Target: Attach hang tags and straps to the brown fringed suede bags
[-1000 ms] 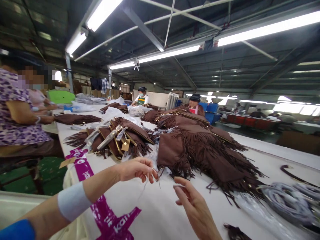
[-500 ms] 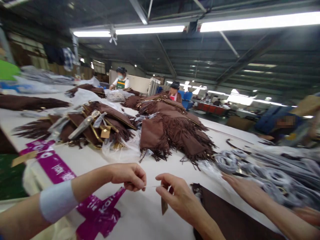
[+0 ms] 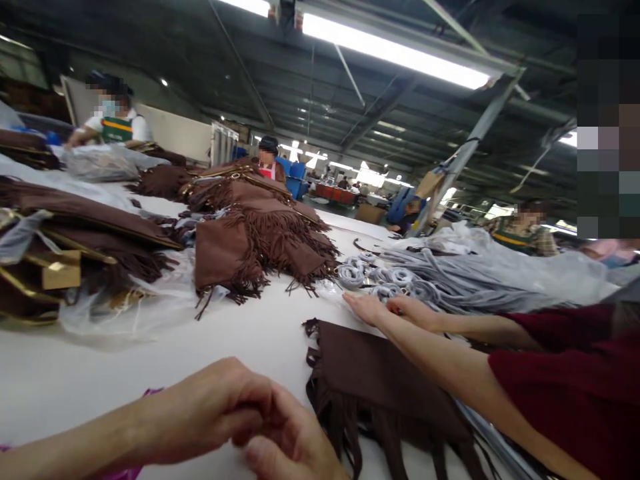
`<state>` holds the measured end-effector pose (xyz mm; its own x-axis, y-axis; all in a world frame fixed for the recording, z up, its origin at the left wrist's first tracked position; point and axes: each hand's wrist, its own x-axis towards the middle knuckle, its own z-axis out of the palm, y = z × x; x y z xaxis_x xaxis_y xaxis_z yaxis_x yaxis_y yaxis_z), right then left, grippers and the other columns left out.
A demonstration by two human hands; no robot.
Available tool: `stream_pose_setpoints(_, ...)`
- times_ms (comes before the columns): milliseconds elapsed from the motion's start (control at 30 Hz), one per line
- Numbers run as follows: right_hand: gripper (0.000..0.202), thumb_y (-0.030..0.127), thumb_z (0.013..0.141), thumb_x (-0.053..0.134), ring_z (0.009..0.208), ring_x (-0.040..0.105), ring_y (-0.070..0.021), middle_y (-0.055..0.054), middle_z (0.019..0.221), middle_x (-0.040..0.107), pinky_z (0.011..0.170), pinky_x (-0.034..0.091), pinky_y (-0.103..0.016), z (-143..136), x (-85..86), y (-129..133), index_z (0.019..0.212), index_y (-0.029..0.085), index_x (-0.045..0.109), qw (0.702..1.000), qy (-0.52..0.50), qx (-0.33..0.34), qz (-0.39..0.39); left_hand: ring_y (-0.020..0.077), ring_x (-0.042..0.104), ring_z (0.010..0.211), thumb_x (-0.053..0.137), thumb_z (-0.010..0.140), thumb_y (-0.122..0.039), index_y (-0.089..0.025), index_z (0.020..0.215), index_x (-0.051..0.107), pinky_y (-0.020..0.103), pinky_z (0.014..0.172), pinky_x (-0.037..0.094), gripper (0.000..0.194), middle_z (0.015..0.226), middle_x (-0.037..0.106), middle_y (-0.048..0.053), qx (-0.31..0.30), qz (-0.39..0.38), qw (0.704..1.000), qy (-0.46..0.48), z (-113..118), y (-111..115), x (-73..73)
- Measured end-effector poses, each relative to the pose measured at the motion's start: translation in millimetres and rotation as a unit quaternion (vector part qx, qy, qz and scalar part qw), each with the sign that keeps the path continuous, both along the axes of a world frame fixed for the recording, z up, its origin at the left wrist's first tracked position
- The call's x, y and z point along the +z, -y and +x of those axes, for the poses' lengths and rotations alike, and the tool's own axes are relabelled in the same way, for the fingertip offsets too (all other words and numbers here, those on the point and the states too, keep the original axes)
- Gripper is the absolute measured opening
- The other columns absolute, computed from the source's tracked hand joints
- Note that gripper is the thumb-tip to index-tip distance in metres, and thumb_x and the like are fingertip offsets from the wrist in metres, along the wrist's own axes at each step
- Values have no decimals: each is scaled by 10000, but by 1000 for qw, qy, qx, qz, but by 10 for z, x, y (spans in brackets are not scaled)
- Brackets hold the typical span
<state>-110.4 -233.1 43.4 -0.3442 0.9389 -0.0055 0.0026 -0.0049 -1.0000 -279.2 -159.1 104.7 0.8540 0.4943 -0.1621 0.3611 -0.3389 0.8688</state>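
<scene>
Left hand (image 3: 220,410) and cut-off right hand (image 3: 300,437) overlap, both curled, so whether either grips something hidden I cannot tell

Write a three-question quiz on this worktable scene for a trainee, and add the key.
1. What colour are the sleeves reaching in from the right?
A) Green
B) Dark red
C) White

2. True or false: the left hand and the right hand are close together.

3. Fill in: the brown piece lying nearest the right hand has a ____ of loose strips along its near edge.

Key:
1. B
2. True; what the fingers hold, if anything, is hidden.
3. Fringe
</scene>
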Motion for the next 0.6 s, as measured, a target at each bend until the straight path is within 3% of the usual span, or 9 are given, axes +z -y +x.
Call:
stream_pose_setpoints(33,648,664,726,652,522,532,-99,-17,817,625,407,390,-181,-52,40,3,1174,200,593,998,-47,1,-37,122,577,664,456,776,-142,-220,864,689,178,568,418,261,781,679,-7,-3,11,1000,1,73,31,45)
stream_pose_setpoints(100,605,687,718,646,421,385,-47,35,689,552,384,314,-167,-67,106,31,1065,192,635,995,-64,-28,-66,118,561,638,471,727,-118,-204,817,643,171,534,399,212,739,659,-15,-3,10,1000,-6,203,56,83)
stream_pose_setpoints(200,484,668,794,576,604,529,-112,4,699,602,596,434,-218,151,71,145,800,197,689,992,78,-97,22,110,524,545,489,724,-171,-182,774,560,177,482,399,87,659,604,-25,-45,-85,995,3,412,-15,7)
stream_pose_setpoints(267,502,622,884,472,729,594,-156,-21,720,655,708,439,-240,410,-42,251,710,202,684,968,209,-119,75,113,527,533,486,785,-257,-176,762,536,189,485,414,99,651,591,-18,-30,-84,996,17,604,-147,-110)
stream_pose_setpoints(333,534,597,939,368,684,604,-153,-23,689,666,680,434,-237,711,-186,361,784,210,702,944,287,-145,77,122,546,565,474,834,-326,-172,733,532,197,513,417,193,659,592,-3,41,6,999,18,846,-336,-256)
stream_pose_setpoints(400,596,640,935,306,608,593,-150,-20,642,658,613,429,-237,1016,-325,457,956,208,715,925,301,-223,68,132,557,577,499,840,-350,-171,722,533,206,520,413,217,658,592,7,116,46,992,4,1122,-540,-409)
stream_pose_setpoints(500,745,734,876,303,576,589,-168,-19,626,650,582,443,-254,1409,-488,551,1225,170,644,883,291,-365,53,149,558,534,627,766,-361,-175,766,523,224,489,412,213,609,574,-5,229,-123,966,17,1518,-737,-596)
stream_pose_setpoints(600,905,761,860,278,632,616,-197,-38,657,659,640,477,-280,1628,-581,571,1416,66,446,855,308,-416,23,168,611,589,697,683,-327,-176,830,528,250,546,477,270,652,624,8,266,-279,920,72,1774,-715,-684)
